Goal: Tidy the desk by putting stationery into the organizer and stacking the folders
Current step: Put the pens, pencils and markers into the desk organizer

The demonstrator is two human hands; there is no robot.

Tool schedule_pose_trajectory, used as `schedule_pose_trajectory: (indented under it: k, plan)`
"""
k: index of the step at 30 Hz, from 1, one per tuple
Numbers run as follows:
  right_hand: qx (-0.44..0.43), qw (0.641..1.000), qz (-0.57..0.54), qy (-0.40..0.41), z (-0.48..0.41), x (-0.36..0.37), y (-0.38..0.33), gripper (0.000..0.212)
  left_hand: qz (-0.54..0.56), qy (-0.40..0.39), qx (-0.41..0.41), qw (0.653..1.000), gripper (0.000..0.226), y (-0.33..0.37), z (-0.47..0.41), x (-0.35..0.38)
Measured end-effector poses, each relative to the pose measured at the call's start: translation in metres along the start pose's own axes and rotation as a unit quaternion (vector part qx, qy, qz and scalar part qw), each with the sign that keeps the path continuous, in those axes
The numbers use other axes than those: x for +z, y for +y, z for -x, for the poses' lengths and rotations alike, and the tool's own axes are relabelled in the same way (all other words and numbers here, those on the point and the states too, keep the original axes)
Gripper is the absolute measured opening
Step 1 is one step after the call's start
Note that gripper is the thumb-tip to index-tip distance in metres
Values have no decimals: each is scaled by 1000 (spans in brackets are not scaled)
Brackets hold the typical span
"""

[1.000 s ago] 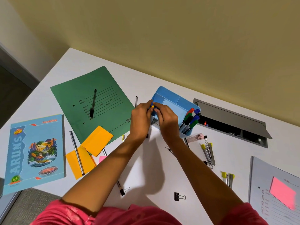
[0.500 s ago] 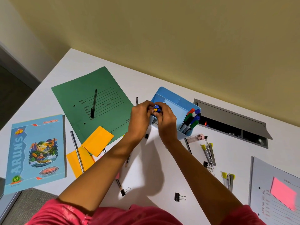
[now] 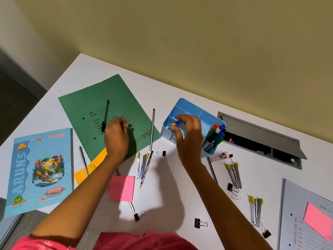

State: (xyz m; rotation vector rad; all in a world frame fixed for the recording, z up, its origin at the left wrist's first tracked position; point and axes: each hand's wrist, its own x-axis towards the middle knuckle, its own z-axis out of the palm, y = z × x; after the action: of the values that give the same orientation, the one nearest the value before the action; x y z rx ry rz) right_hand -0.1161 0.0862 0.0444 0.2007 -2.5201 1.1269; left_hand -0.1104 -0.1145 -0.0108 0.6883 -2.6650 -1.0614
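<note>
While the right hand (image 3: 189, 136) hangs over the front left compartment of the light blue organizer (image 3: 191, 107), its curled fingers pinch some small blue and yellow pieces (image 3: 175, 123), too small to name, just at that compartment's rim. The organizer stands near the far edge of the counter (image 3: 167, 186), just beside an open grey cable hatch (image 3: 261, 139), and capped markers (image 3: 216, 134) in red, blue, green and black stand in its right compartment. Toward the far left corner lies a green folder (image 3: 115, 94) with a black pen (image 3: 106, 114) on it. The left hand (image 3: 117, 139) is over this folder beside the pen's lower end, fingers curled downward. Whether it grasps the pen cannot be told from behind. A grey pencil (image 3: 152, 127) lies along the folder's right side. By the left edge is a blue notebook (image 3: 41, 168), with orange sticky notes (image 3: 84, 173) and another pencil (image 3: 83, 161) next to it. A pink sticky pad (image 3: 122, 188) lies between the two forearms. Metal file fasteners (image 3: 234, 175) with yellow tips and black binder clips (image 3: 198, 222) are scattered over the near half. At the right edge a grey folder (image 3: 295, 213) carries a pink note (image 3: 319, 219).
</note>
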Motion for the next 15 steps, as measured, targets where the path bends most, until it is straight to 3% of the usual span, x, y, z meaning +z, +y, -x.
schedule_pose_trajectory:
  k: [3, 8, 15]
  plan:
    - [-14, 999, 3, -31, 10, 6, -10, 16, -68, 31, -86, 993, 31, -24, -16, -9]
    - [-98, 990, 19, -96, 30, 21, -22, 13, -145, -47, -146, 978, 49, -38, -29, -7]
    - [-134, 981, 2, -140, 57, 30, -14, 17, -152, -54, -174, 972, 34, -44, -39, -6]
